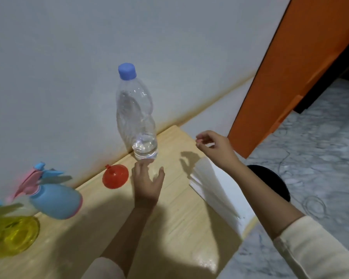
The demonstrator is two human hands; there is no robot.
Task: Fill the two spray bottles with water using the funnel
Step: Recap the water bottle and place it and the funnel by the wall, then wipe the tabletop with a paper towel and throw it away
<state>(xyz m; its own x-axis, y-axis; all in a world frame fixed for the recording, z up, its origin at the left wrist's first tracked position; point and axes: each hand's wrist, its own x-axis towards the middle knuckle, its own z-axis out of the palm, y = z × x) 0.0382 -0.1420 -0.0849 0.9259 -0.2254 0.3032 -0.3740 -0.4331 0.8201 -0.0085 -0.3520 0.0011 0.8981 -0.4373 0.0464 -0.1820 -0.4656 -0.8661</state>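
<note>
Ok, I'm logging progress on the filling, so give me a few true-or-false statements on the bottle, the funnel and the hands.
1. The clear plastic water bottle has its blue cap on. True.
2. The red plastic funnel sits in a spray bottle's neck. False: it lies on the wooden table.
3. The left hand grips the water bottle. False: its fingers are spread open by the bottle's base.
4. The water bottle holds only a little water, at the bottom. True.

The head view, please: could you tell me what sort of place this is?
Probably a room in a home: a small wooden table stands against a plain painted wall, with a marbled floor and an orange panel, perhaps a door, beside it.
</note>
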